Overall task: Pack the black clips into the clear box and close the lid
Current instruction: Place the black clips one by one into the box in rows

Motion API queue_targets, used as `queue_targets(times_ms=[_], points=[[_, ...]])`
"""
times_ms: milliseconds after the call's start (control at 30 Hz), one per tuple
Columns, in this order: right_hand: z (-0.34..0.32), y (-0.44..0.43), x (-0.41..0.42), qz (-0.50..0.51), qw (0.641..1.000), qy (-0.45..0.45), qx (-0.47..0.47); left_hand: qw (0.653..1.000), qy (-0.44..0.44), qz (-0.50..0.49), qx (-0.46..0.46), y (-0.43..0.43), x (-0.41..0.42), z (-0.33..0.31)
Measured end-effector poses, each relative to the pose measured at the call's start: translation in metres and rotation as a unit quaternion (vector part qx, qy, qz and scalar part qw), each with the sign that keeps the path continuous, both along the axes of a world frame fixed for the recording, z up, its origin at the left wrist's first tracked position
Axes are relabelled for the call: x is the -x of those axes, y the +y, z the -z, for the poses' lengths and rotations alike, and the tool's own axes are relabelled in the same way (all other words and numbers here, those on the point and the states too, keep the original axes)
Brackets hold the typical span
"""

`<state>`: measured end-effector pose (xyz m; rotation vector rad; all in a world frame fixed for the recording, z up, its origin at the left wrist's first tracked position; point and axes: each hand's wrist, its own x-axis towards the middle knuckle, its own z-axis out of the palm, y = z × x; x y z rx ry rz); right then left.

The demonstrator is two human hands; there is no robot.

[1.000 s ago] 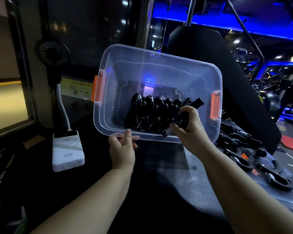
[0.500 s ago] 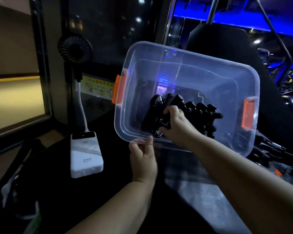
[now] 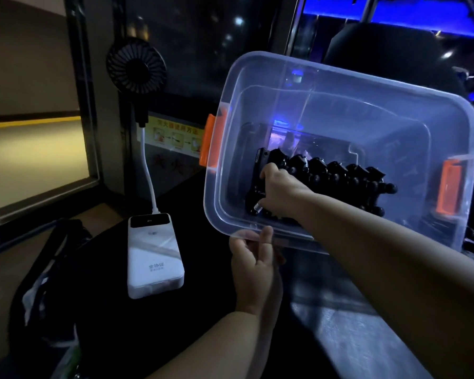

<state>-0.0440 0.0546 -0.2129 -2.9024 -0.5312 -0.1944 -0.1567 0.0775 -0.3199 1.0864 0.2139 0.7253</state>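
Inside the clear box (image 3: 340, 99), at its lower left, fingers of the right hand (image 3: 281, 191) curled around one black clip (image 3: 257, 181), gripping it at the left end of the row. Thumb and knuckles over the clip's body; a small silver coil spring showing just below the hand. To the right of that clip, a tight row of black clips (image 3: 348, 179) lying side by side along the box's lower inner wall: matte black, ridged tops, rounded knob-like ends, a few springs glinting between them. Right forearm crossing the near rim into the box.

Below, left hand (image 3: 253, 262) pinching the near rim of the box, fingers folded over the edge from beneath, thumb side hidden. Box lifted and tilted with the opening toward the camera, transparent with a faint blue reflection on the inside, rounded corners, a thick rim, an orange latch (image 3: 212, 144) on the left short side and another orange latch (image 3: 449, 187) on the right. No lid on the box.

Further out, on the dark tabletop (image 3: 175, 337), a white power bank (image 3: 153, 258) just left of the left hand, with a white cable rising to a small black fan (image 3: 136, 65). Behind the fan, a yellow instruction sticker (image 3: 175, 135) on the wall. At far left, a dark bag (image 3: 47, 269), indistinct.
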Motion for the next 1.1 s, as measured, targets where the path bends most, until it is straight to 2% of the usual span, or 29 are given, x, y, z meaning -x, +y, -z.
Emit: queue_targets(times_ms=[100,267,367,567,667,767,900,1000,1100], points=[[-0.001,0.006,-0.008,0.004,0.999,-0.024,0.048,1.000,-0.023,0.016,0.013,-0.002,0.004,-0.004],[0.007,0.010,-0.012,-0.004,0.997,-0.055,0.062,1.000,0.001,-0.003,-0.015,-0.001,0.001,0.001],[0.009,0.010,-0.015,-0.012,0.991,-0.080,0.105,0.999,0.007,-0.012,-0.029,-0.001,-0.001,0.004],[0.006,0.007,-0.012,0.002,0.960,-0.192,0.206,0.999,0.009,-0.016,-0.042,0.000,-0.003,0.006],[0.002,0.004,-0.012,-0.053,0.936,-0.243,0.249,0.999,-0.002,-0.014,-0.039,-0.001,-0.003,0.006],[0.004,0.004,-0.016,-0.138,0.908,-0.205,0.337,1.000,-0.006,-0.008,-0.028,-0.001,-0.003,0.005],[0.008,0.006,-0.018,-0.135,0.888,-0.125,0.421,1.000,0.007,0.005,-0.027,0.000,-0.002,0.005],[0.006,0.010,-0.018,-0.136,0.880,-0.124,0.437,0.999,0.006,0.005,-0.040,0.001,-0.003,0.008],[0.007,0.008,-0.019,-0.144,0.887,-0.145,0.414,0.999,0.007,0.012,-0.032,0.002,0.001,0.004]])
